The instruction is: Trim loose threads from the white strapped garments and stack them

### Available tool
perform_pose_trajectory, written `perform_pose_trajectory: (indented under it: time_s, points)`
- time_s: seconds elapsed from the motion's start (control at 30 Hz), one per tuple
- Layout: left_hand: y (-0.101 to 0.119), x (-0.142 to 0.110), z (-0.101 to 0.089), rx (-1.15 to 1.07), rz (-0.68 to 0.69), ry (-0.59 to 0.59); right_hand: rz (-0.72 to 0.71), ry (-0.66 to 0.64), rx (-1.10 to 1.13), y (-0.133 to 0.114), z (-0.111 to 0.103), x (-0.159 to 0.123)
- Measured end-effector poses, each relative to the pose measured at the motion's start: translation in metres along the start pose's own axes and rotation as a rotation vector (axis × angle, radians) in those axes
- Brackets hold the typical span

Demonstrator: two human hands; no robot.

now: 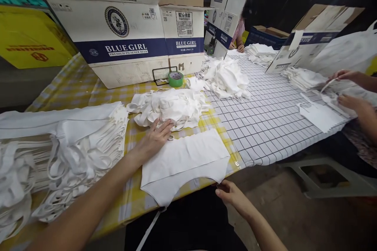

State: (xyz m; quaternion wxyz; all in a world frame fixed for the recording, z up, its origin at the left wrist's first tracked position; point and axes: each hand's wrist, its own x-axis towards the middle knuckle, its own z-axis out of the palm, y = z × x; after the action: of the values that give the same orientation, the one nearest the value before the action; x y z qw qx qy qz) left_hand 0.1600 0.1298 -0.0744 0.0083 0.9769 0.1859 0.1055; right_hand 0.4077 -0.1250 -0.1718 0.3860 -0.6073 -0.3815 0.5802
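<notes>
Left forearm (98, 198) nearest camera, over the yellow-checked worktop (76, 90). Left hand (159, 135): grip loose, fingers spread on front edge of white cloth pile (173, 106). White garment (185, 160) flat at worktop's near edge, strap (149, 229) hanging off. Right hand (232, 195) at its near right corner: grip narrow, can't tell if cloth is pinched.

- Before you, the garment (188, 160) lies at the tabletop's (79, 82) near edge.
- Just behind it, you have a loose pile (173, 104).
- To your left lies a stack (88, 145).
- Beyond the pile, the tape roll (176, 80) rests before a carton (126, 43).
- Behind and right sits another heap (228, 78).
</notes>
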Motion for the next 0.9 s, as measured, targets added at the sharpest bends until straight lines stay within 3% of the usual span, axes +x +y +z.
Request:
perform_pose_trajectory:
  time_s: [0.13, 0.23, 0.33, 0.5, 0.63, 0.77, 0.9]
  points:
    - [0.048, 0.006, 0.024, -0.085, -0.031, 0.078, -0.039, 0.102, -0.046, 0.011, 0.005, -0.006]
    - [0.094, 0.024, 0.046, -0.199, 0.104, 0.001, -0.054, 0.192, -0.216, 0.027, 0.001, -0.020]
    - [0.119, 0.036, 0.064, -0.287, 0.156, -0.080, -0.050, 0.338, -0.454, 0.045, -0.008, -0.045]
    - [0.117, 0.036, 0.076, -0.315, 0.144, -0.109, 0.040, 0.631, -0.665, 0.079, -0.033, -0.102]
    - [0.115, 0.036, 0.077, -0.299, 0.142, -0.115, 0.041, 0.714, -0.702, 0.090, -0.052, -0.141]
    - [0.117, 0.038, 0.079, -0.269, 0.144, -0.158, -0.003, 0.681, -0.684, 0.076, -0.069, -0.171]
    - [0.118, 0.038, 0.081, -0.263, 0.138, -0.193, -0.007, 0.663, -0.667, 0.044, -0.086, -0.195]
